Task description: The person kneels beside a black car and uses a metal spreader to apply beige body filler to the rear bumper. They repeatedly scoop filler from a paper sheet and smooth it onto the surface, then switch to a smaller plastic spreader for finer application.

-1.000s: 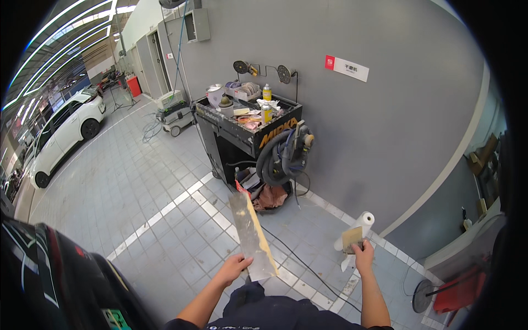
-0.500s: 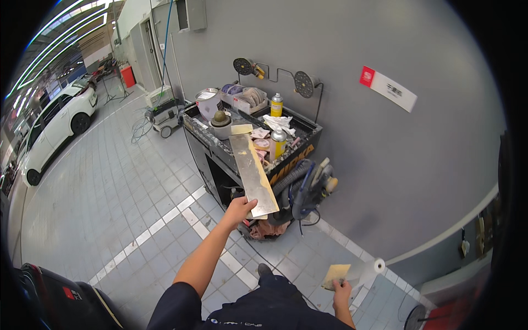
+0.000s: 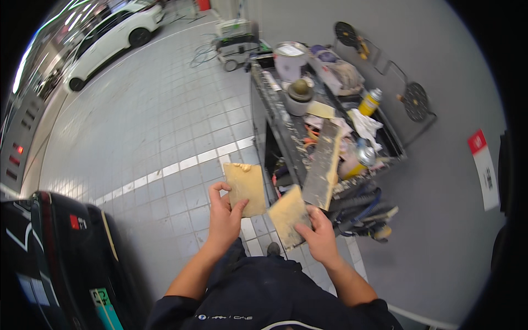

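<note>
My left hand grips a yellow filler spreader between thumb and fingers, and a dab of cream-coloured putty sits on its far edge. A second yellow spreader, tilted and smeared with grey, is pinched in my right hand. The two spreaders are close together but apart. Just beyond my right hand, a long metal plate with putty along one edge lies over the near end of the tool cart.
The cart carries a large tin, a cup with a domed top, yellow spray cans and crumpled white paper. Hoses hang at its near end beside the grey wall. A dark vehicle stands at near left, a white car farther off.
The metal plate has left my left hand and now rests on the cart. That hand now holds a spreader with putty. My right hand has come up and inward with its spreader. The view has shifted.
</note>
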Tool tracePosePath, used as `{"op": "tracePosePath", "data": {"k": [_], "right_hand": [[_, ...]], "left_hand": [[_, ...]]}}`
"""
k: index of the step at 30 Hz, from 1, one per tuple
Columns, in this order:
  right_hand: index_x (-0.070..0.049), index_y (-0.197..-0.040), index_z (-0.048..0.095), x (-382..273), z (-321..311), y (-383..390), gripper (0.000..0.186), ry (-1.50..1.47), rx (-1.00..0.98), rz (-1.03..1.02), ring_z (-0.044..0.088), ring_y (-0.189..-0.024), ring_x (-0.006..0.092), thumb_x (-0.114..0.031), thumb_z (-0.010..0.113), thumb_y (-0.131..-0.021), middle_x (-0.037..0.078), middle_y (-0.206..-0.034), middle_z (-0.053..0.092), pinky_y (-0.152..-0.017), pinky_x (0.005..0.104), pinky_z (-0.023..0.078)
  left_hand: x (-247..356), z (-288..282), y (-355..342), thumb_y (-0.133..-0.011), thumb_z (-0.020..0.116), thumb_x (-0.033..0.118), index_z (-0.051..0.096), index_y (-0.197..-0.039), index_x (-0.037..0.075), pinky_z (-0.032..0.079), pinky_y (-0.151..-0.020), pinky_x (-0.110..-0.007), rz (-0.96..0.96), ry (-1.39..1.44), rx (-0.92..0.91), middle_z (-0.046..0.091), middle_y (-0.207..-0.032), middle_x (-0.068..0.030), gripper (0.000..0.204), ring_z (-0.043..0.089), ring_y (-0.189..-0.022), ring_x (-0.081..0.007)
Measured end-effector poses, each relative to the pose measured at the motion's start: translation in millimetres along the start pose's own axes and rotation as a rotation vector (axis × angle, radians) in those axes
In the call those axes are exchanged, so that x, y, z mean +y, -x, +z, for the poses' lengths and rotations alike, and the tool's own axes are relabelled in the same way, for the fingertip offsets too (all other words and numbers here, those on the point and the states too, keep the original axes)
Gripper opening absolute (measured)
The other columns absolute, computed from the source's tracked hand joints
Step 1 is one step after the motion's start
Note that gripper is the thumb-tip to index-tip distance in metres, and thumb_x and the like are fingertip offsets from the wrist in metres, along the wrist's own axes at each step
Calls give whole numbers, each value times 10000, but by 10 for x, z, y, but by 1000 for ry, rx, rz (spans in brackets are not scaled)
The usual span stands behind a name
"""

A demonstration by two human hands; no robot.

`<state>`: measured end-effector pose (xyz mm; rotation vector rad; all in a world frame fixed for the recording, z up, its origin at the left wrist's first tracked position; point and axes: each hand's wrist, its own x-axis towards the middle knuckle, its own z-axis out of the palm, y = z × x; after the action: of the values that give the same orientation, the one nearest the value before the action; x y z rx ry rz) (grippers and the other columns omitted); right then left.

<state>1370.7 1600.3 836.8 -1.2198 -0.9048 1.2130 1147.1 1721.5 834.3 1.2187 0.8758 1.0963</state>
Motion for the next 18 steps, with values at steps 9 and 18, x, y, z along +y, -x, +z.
{"op": "tracePosePath", "data": {"k": [9, 18], "right_hand": [[55, -1226, 601, -134, 1457, -1675, 311, 248, -153, -51, 607, -1082, 128, 25, 685, -928, 97, -1120, 665, -982, 299, 484], [-67, -1105, 768, -346, 3023, -3015, 354, 938, -149, -1216, 709, -923, 257, 11, 660, -777, 67, -1063, 759, -786, 365, 549]], "left_hand": [[484, -1252, -514, -1036, 579, -34, 322, -1603, -3, 595, -844, -351, -33, -384, -28, 744, -1148, -200, 623, 746, -988, -233], [915, -2866, -1287, -1027, 597, -17, 316, -1620, 0, 615, -682, -346, -257, 37, 39, 754, -1013, -139, 656, 736, -823, -183]]}}
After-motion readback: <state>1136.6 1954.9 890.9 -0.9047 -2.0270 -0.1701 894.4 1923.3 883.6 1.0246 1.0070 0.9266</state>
